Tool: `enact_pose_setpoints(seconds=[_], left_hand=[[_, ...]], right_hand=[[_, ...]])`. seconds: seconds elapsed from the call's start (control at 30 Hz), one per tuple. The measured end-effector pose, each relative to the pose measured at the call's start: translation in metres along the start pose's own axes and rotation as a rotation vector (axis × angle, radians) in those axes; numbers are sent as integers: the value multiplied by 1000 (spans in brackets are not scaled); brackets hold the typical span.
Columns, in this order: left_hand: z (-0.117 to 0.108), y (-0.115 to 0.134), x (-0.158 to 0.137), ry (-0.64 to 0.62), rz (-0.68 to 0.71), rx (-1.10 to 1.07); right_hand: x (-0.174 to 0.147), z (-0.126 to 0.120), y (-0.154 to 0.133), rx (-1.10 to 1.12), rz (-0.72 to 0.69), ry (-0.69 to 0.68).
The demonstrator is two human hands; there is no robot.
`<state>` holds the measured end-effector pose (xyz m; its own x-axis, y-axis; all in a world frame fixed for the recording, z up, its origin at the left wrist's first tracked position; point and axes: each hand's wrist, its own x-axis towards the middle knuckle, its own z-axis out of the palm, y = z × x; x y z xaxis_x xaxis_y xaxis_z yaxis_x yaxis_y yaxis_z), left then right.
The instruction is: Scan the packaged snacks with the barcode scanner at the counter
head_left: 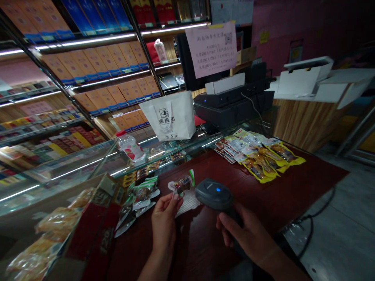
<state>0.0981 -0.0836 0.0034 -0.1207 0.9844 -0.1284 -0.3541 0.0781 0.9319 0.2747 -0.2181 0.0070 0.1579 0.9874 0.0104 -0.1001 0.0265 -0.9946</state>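
Note:
Between the thumb and fingers of my left hand (166,212) is a small clear snack packet (184,185) with dark contents and a green edge, held just above the table. My right hand (249,230) is wrapped round the handle of a dark grey barcode scanner (215,193). A blue light glows on the scanner's head, which points toward the packet. Left of my left hand lies a pile of similar packets (143,194) with green edges. Beneath the held packet a white striped patch (189,203) shows on the tabletop.
A carton (96,230) of wrapped bread-like goods stands at the left. Yellow food pouches (263,158) lie on the dark red tabletop (310,171). Behind are a bottle (130,147), a white bag (170,117) and a monitor bearing a pink sign (212,50). A cable hangs at the right.

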Motion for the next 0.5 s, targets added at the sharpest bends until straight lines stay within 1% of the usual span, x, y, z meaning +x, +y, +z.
enact_pose_setpoints(seconds=[0.17,0.33,0.5], left_hand=[[0,1,-1,1,-1,16],[1,1,-2,-25,22,53],[3,2,-2,-37,35,57]], right_hand=[[0,-2,-1,-18,-6,-6],[0,-2,0,-44,-20,7],[0,-2,-3,-30,-12,14]])
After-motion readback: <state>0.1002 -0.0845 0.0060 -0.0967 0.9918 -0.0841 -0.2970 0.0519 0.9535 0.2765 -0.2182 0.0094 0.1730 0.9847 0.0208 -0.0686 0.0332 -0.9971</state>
